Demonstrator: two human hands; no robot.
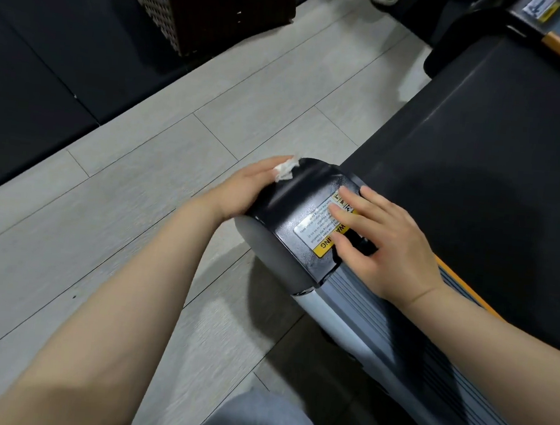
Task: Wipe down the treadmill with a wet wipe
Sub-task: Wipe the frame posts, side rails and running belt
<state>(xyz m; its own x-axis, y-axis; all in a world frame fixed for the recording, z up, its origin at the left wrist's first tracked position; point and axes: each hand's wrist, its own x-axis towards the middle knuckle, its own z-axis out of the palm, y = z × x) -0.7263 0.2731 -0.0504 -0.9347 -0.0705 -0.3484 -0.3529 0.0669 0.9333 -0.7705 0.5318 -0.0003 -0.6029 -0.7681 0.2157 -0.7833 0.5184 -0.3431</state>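
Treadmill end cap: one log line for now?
left hand presses wet wipe on end cap side | right hand flat on warning label

Even indoor light, soft shadows on the floor [137,200], wide-angle bending and slight blur at edges.

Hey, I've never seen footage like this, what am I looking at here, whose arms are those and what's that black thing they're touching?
This is one picture from a camera worn on a person's head, looking down at their own bare arms. They are crouched by the rear corner of a treadmill. The black rounded part is its end cap, which carries a yellow and white warning sticker. The left hand presses a crumpled white wet wipe against the cap's far side. The right hand rests flat on top, its fingers spread over the sticker, apparently steadying it. Around it lie a grey plank floor and a dark woven basket.
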